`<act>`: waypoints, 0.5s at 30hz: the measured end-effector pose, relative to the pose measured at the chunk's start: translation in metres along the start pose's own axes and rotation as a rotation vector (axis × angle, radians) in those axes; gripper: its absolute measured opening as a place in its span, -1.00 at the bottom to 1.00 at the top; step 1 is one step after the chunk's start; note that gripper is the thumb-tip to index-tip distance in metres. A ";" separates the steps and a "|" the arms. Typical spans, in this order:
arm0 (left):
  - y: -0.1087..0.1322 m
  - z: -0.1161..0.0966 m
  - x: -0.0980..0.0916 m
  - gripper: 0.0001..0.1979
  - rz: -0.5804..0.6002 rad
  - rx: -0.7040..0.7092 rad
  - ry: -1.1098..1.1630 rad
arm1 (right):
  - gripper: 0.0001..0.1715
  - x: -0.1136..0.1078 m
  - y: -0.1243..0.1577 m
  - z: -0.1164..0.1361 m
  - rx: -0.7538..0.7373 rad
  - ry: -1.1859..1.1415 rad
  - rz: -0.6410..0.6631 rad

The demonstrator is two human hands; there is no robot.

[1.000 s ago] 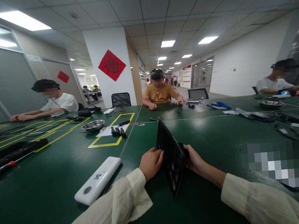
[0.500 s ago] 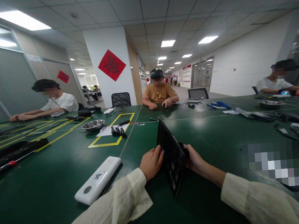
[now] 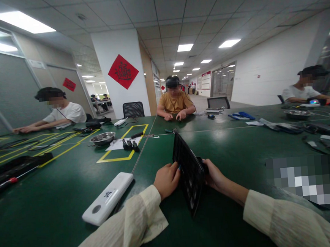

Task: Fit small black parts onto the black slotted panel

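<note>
A flat black panel with rows of small shapes on its left face stands tilted on edge above the table in front of me. At its right side, my right hand is closed around a black part sticking out from the back. My left hand is closed, its fingertips against the panel's left face. A tiny blue spot shows at those fingertips, too small to name. To the left of that hand lies a white power bank marked 26.
Black cylindrical parts and a steel bowl sit beyond my left hand. A black tray and red-handled screwdriver lie far left. Blue-handled pliers lie back right. Several people sit around the green table.
Almost everything stays in place. The fingers of my left hand have shifted very slightly on the panel. The hands of the person opposite have moved a little.
</note>
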State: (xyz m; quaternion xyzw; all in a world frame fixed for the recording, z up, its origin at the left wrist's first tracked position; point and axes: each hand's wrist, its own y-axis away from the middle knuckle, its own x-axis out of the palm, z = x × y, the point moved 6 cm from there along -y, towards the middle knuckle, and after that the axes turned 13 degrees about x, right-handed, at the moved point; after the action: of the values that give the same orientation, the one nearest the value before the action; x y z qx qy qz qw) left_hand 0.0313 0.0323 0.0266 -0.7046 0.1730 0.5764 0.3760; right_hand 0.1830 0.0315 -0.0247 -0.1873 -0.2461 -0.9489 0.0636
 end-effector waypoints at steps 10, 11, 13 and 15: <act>0.001 0.003 0.004 -0.67 -0.042 -0.014 0.012 | -0.59 -0.001 -0.001 0.000 -0.028 0.004 0.041; 0.001 0.004 0.005 -0.68 -0.055 -0.016 0.020 | -0.59 0.000 -0.001 0.001 -0.022 0.003 0.031; 0.001 0.005 0.006 -0.69 -0.068 -0.014 0.033 | -0.58 0.000 0.000 0.001 -0.017 0.000 0.023; 0.001 0.006 0.006 -0.70 -0.070 -0.009 0.040 | -0.58 0.001 0.000 0.002 -0.018 -0.002 0.026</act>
State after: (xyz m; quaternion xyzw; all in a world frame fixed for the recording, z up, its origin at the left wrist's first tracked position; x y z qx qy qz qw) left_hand 0.0286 0.0370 0.0208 -0.7235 0.1530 0.5493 0.3892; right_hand 0.1823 0.0319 -0.0225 -0.1921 -0.2350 -0.9500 0.0737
